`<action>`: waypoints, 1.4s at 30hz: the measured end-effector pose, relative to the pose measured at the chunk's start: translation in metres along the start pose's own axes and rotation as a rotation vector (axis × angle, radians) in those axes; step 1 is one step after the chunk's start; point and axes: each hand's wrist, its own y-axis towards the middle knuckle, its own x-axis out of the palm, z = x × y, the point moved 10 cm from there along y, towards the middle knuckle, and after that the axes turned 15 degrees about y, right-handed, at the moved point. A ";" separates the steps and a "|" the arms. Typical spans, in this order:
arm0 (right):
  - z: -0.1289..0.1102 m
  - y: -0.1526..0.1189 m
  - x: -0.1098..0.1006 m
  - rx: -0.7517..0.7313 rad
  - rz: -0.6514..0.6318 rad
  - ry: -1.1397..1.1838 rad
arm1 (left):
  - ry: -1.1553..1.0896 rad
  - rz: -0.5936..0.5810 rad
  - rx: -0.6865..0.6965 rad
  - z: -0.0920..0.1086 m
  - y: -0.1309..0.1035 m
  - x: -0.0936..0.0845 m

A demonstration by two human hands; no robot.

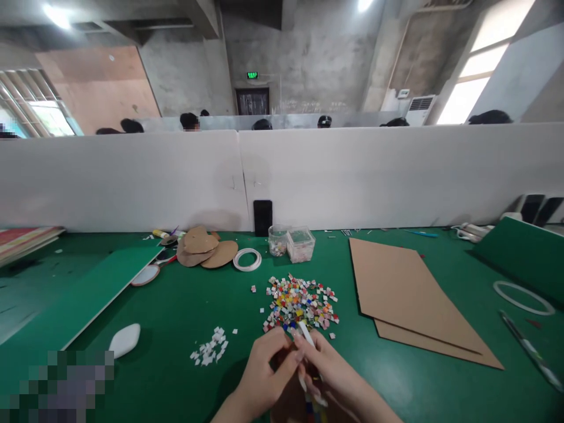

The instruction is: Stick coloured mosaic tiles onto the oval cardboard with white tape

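Observation:
My left hand [267, 367] and my right hand [328, 364] meet at the bottom middle, fingertips close together. A narrow white strip [305, 333] sticks up from between the fingers of my right hand. The fingers of my left hand are pinched by it; what they hold is hidden. Below the hands lies a brown piece [286, 405] with coloured tiles on it, partly covered. Just beyond the hands spreads a pile of small coloured tiles [297, 302]. A smaller heap of white pieces [210, 348] is to the left.
Clear containers [301, 245], a white ring [247, 259], cardboard discs [196, 244] and a black phone [263, 218] stand or lie near the partition [308, 182]. Cardboard sheets [405, 288] are at right, a pen [529, 346] farther right, a white rounded object [125, 341] at left.

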 end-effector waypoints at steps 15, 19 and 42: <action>0.004 0.002 -0.028 -0.224 0.160 -0.094 | -0.010 0.011 -0.036 -0.014 -0.003 0.008; -0.002 -0.004 -0.037 -0.291 0.233 -0.233 | -0.066 0.011 -0.116 -0.016 -0.001 0.008; -0.024 -0.012 -0.002 -0.323 0.062 -0.163 | -0.614 0.049 -0.491 -0.045 -0.004 0.018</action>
